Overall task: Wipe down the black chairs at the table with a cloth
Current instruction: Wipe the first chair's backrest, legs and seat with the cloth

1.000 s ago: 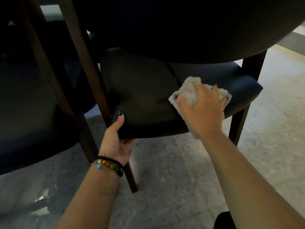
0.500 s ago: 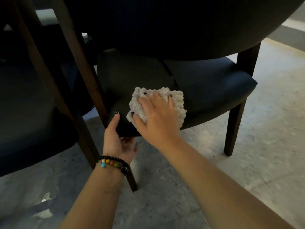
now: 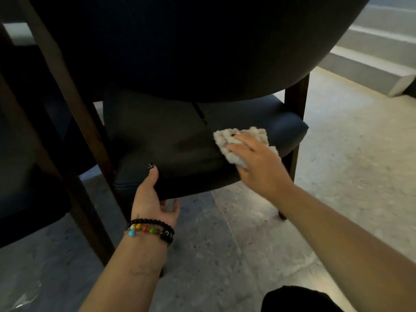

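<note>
The chair seat (image 3: 180, 140) is black, with dark brown wooden legs (image 3: 295, 122). On its right part lies a cream-white fluffy cloth (image 3: 234, 140). Below the seat, the floor (image 3: 225, 255) is grey and speckled. A bracelet (image 3: 149, 229) has black and many-coloured beads.

My left fingers (image 3: 171, 204) curl out of sight under the seat (image 3: 157, 140) — the chair's backrest (image 3: 191, 41) runs off the frame's top.

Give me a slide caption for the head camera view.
Right hand presses cloth on black chair seat; left hand grips its edge.
</note>
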Motion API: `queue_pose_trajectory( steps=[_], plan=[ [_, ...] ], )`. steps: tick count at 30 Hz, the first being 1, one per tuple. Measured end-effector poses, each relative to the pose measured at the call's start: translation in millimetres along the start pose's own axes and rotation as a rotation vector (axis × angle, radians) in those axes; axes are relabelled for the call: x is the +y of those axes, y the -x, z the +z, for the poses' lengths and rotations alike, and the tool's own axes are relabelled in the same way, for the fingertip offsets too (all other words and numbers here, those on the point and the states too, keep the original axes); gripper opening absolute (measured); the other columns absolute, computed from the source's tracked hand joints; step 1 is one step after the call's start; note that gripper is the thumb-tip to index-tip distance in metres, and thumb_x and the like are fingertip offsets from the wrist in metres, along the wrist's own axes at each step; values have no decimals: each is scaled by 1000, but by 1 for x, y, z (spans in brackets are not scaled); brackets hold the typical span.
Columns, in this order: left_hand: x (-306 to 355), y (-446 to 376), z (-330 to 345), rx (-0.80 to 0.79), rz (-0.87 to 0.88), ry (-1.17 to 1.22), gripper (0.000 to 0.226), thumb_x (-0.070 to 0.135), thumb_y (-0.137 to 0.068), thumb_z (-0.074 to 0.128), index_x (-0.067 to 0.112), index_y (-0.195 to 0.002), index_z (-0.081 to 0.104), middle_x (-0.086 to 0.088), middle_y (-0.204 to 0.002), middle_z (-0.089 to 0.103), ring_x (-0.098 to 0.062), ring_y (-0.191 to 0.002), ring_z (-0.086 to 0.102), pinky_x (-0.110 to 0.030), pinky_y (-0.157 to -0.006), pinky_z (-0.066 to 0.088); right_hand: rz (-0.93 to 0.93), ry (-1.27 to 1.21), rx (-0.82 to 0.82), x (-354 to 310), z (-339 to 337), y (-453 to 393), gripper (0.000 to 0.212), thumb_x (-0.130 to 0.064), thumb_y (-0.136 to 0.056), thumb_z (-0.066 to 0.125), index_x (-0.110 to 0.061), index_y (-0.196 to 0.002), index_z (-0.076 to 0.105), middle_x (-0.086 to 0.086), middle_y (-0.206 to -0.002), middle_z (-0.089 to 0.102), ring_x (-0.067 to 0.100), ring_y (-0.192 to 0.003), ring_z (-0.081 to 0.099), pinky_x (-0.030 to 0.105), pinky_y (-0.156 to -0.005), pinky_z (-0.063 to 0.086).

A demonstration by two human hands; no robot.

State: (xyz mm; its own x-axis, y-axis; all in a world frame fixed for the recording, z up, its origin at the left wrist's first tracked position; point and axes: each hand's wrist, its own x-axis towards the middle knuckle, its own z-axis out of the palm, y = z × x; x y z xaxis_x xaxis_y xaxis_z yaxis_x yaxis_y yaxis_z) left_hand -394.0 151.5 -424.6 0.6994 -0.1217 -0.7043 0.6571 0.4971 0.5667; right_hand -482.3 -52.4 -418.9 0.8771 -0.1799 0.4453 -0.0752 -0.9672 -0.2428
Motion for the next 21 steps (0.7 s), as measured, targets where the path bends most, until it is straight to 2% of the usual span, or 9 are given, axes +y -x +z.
queue_pose_trajectory(
  steps=[3, 5, 8, 11, 13, 15, 17, 19, 21],
  plan=[
    [1, 0, 0, -15, -16, -21, 30, 38, -80, 75, 26, -103, 61, 5, -108, 62, -13, -100, 57, -41, -98, 42, 64, 64, -16, 47, -17, 2, 49, -6, -87, 67, -13, -135, 57, 10, -144, 50, 27, -136, 42, 37, -111, 34],
    [3, -1, -1, -17, -25, -22, 29, 36, -80, 75, 25, -103, 61, 4, -106, 64, -14, -98, 60, -41, -98, 41, 169, 73, 40, 75, -27, -3, 41, -11, -91, 59, -8, -132, 58, 15, -138, 53, 33, -128, 49, 36, -104, 38],
    [4, -2, -1, -21, -10, -60, 28, 36, -82, 73, 24, -103, 60, 5, -107, 65, -14, -101, 61, -41, -101, 37, 506, 50, 208, 117, -42, -13, 30, -14, -95, 50, -9, -122, 62, 17, -126, 59, 35, -115, 55, 27, -95, 37],
    [2, -4, -1, -19, 7, -105, 31, 40, -82, 73, 26, -106, 59, 6, -110, 63, -14, -106, 58, -44, -103, 36, 825, -129, 421, 136, -44, -20, 34, -14, -95, 53, -13, -130, 57, 13, -130, 59, 30, -119, 55, 30, -103, 38],
    [2, -4, -1, -10, 21, -126, 30, 41, -82, 73, 27, -105, 59, 6, -110, 63, -15, -106, 58, -47, -102, 38, 924, -335, 386, 132, -32, -23, 37, -11, -95, 47, -14, -131, 55, 10, -130, 59, 27, -118, 55, 32, -105, 40],
    [2, -3, -2, -4, 37, -148, 30, 41, -81, 74, 29, -104, 58, 6, -110, 63, -16, -104, 59, -49, -99, 40, 963, -467, 376, 118, -21, -21, 32, -15, -99, 38, -14, -125, 58, 8, -120, 61, 23, -107, 58, 35, -99, 47],
    [1, -3, -4, -4, 50, -169, 31, 41, -80, 74, 29, -104, 59, 6, -110, 63, -15, -105, 58, -48, -96, 42, 980, -482, 402, 101, -10, -13, 28, -21, -103, 35, -18, -116, 59, 3, -109, 60, 18, -99, 58, 25, -87, 47],
    [0, -1, -5, -15, 56, -181, 30, 42, -80, 73, 30, -104, 60, 7, -111, 63, -15, -106, 59, -46, -94, 44, 918, -454, 401, 77, 8, 4, 21, -20, -102, 39, -21, -112, 57, 0, -107, 60, 13, -93, 58, 14, -78, 43],
    [0, 0, -5, -39, 58, -194, 30, 44, -81, 72, 30, -105, 61, 7, -113, 63, -14, -107, 58, -45, -93, 44, 804, -450, 370, 55, 21, 20, 31, -15, -99, 43, -19, -127, 55, -1, -120, 60, 12, -100, 59, 21, -89, 48]
  ],
)
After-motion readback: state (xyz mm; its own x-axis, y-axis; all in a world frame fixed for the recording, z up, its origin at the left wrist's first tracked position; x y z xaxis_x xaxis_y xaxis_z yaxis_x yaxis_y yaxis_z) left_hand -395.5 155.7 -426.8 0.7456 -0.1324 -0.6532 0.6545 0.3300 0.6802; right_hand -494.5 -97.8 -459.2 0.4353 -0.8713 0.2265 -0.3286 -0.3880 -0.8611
